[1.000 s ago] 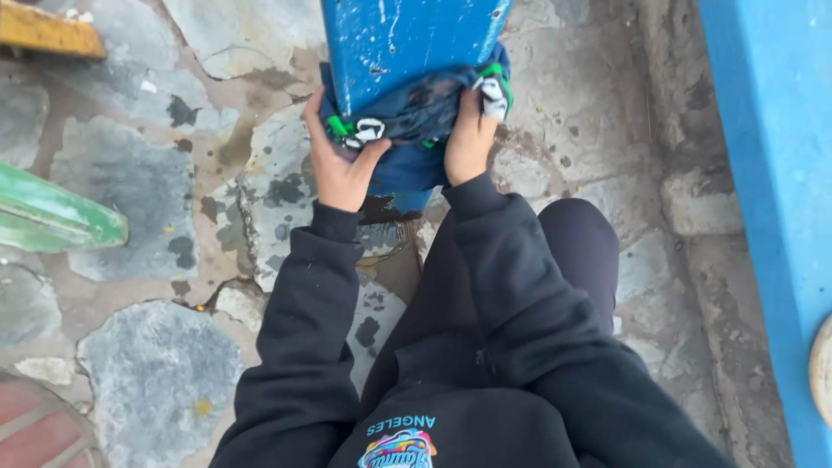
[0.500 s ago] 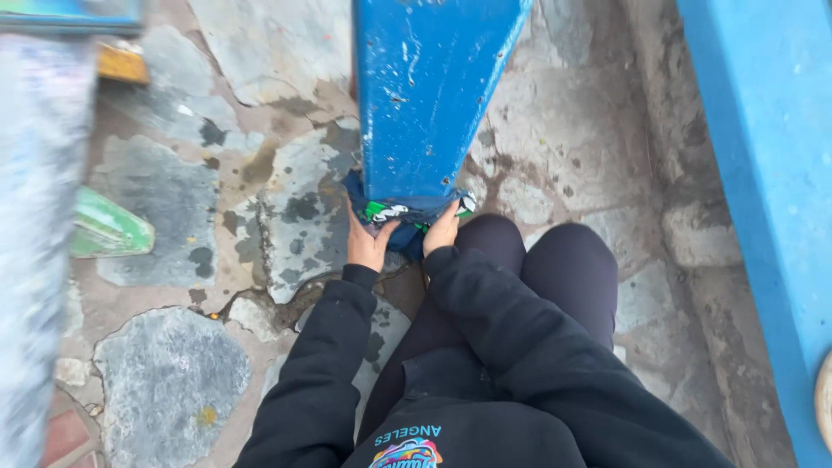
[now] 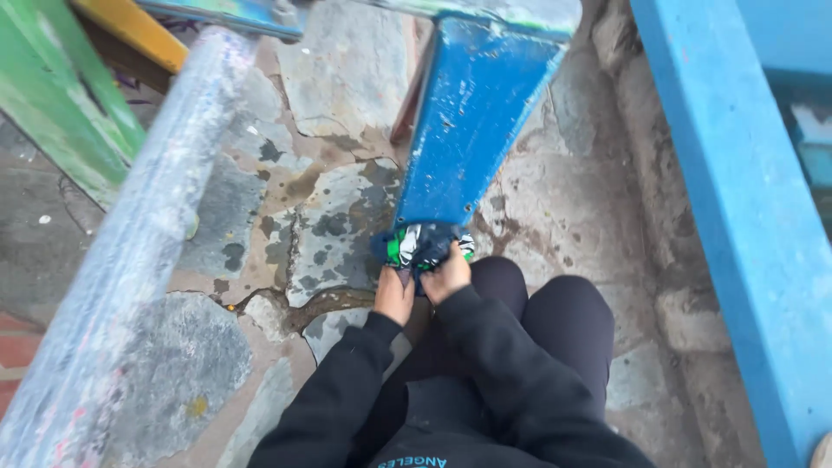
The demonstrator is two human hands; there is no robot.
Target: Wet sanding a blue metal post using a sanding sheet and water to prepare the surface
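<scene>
Both hands, left hand point(image 3: 394, 295) and right hand point(image 3: 448, 276), are gripping a bunched cloth point(image 3: 422, 244), best pressed firmly, at the blue post point(image 3: 472, 130)'s foot.

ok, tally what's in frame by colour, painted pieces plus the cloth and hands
Blue: 2, the tapered blue leg and the blue beam
Green: 1, the green plank
Yellow: 1, the yellow board
Grey speckled: 1, the grey rail
Multicoloured: 1, the cloth at the leg's foot
Bare hands: 2, left hand and right hand, both gripping the cloth
Total: 8
</scene>
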